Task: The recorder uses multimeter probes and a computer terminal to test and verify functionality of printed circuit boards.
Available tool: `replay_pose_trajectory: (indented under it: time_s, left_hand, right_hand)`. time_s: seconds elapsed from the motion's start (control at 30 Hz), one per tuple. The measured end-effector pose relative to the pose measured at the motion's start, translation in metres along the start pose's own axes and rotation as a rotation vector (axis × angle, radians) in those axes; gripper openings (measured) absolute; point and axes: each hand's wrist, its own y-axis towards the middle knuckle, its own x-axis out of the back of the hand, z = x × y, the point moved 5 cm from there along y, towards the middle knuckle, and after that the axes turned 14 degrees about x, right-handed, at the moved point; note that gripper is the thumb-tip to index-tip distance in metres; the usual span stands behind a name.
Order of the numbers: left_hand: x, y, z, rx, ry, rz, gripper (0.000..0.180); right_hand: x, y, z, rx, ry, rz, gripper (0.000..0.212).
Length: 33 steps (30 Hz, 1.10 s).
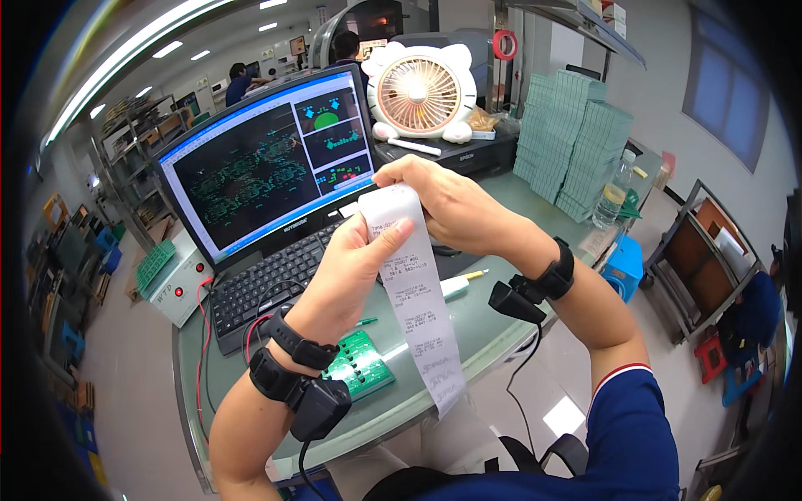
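A long white printed paper strip [415, 309] hangs down past the front edge of the glass-topped table, rolled or folded over at its upper end. My left hand [359, 259] grips the strip near the top, its thumb pressed on the printed face. Around the upper end curls my right hand [455, 204], its fingers bent behind and over the paper. Some of the fingers of both hands are hidden by the strip. Below my left wrist a green circuit board [361, 366] lies on the table. Black straps with small devices sit on both wrists.
A monitor [267, 167] and black keyboard [276, 284] stand at left, beside a white box [180, 284] with red leads. A cat-shaped fan [420, 93] sits on a printer [468, 154]. Stacked green boards [560, 138] and a bottle [614, 190] are at right. A yellow-tipped pen [472, 275] lies on the table.
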Motion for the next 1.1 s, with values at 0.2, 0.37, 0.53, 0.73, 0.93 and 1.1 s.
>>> replay_pose_trajectory:
  time_s: [0.2, 0.37, 0.53, 0.73, 0.93, 1.1]
  left_hand:
    - [-0.001, -0.005, -0.002, 0.015, 0.052, -0.018, 0.031]
    - [-0.005, -0.01, -0.02, -0.033, 0.058, -0.011, 0.028]
    - [-0.002, -0.006, -0.018, -0.064, 0.124, -0.033, 0.028]
    - [0.0, -0.007, -0.015, -0.005, 0.101, -0.067, 0.027]
    - [0.001, -0.01, -0.017, 0.019, 0.028, -0.077, 0.031]
    - [-0.003, -0.01, -0.015, -0.017, 0.066, -0.059, 0.031]
  right_hand:
    - [0.018, 0.007, 0.015, 0.047, -0.253, -0.057, 0.016]
    - [0.023, 0.01, 0.011, -0.016, -0.094, -0.164, 0.011]
    - [0.018, 0.004, -0.003, -0.498, 0.236, 0.009, 0.021]
    - [0.024, 0.012, 0.009, -0.111, -0.084, -0.131, 0.011]
    - [0.026, 0.015, 0.016, 0.098, -0.207, -0.146, 0.016]
    - [0.022, 0.007, 0.001, -0.144, -0.088, -0.034, 0.022]
